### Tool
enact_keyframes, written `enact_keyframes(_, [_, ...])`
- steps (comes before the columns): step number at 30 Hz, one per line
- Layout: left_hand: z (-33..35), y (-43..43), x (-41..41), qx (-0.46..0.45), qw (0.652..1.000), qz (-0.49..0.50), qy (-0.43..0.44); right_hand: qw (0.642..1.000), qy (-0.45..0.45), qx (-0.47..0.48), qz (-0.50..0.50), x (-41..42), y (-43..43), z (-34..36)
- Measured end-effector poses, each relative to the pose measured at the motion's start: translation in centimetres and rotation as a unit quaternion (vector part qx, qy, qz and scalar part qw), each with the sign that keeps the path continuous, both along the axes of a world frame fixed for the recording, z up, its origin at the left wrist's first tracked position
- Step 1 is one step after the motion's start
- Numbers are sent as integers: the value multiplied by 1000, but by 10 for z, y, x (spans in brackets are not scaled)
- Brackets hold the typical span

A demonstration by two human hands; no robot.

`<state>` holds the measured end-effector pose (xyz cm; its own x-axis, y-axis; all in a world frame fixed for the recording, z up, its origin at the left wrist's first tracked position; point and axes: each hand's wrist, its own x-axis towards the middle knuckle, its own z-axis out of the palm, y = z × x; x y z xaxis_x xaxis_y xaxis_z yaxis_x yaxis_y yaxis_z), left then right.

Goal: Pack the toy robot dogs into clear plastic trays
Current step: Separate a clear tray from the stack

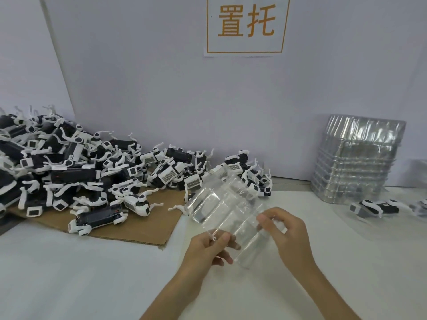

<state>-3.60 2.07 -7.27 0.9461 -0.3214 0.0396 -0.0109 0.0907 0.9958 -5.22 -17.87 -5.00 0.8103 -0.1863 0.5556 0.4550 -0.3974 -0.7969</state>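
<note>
"Where was the clear tray (221,204)?"

"Up off the bench (69,273), near the middle, and tilted."

"Who held it?"

"The left grip (208,247) pinched its near corner. The right grip (288,234) pinched its right edge."

"And the toy dogs (69,172)?"

"In a big heap at the far left corner, partly on brown cardboard (138,229)."

"Any other trays?"

"A stack of trays (355,158) stood by the far right edge. A few more dogs (374,207) lay just in front of it."
</note>
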Motion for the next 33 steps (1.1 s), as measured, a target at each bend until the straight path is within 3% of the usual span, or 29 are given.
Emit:
enact_keyframes(7, [-2, 6, 5, -58, 994, 45, 78, 992, -29, 43, -118, 3, -21, 2])
enact_keyframes(11, [-3, 2, 3, -40, 993, -14, 114, 972, -82, 46, -217, 1, -22, 4])
enact_keyframes(15, [-5, -5, -4, 7, 986, -71, 153, 947, -158, -15, -279, -1, -23, 6])
enact_keyframes(19, [-11, -5, -3, 59, 993, 75, 76, 924, -222, -129, -284, -1, -27, 9])
enact_keyframes(21, [-6, 0, -1, 54, 994, 93, 37, 897, -271, -207, -281, -1, -27, 11])
enact_keyframes(24, [2, 7, 6, -83, 996, -21, 16, 887, -305, -268, -220, -4, -13, 10])
enact_keyframes(27, [6, 11, 6, -176, 979, -101, 6, 897, -268, -321, -144, -5, 9, 4])
enact_keyframes(30, [4, 10, 7, -229, 972, -39, 29, 903, -230, -348, -105, -6, 16, 2])
enact_keyframes(33, [3, 9, 8, -263, 964, 10, 49, 924, -231, -297, -74, -11, 13, 1])
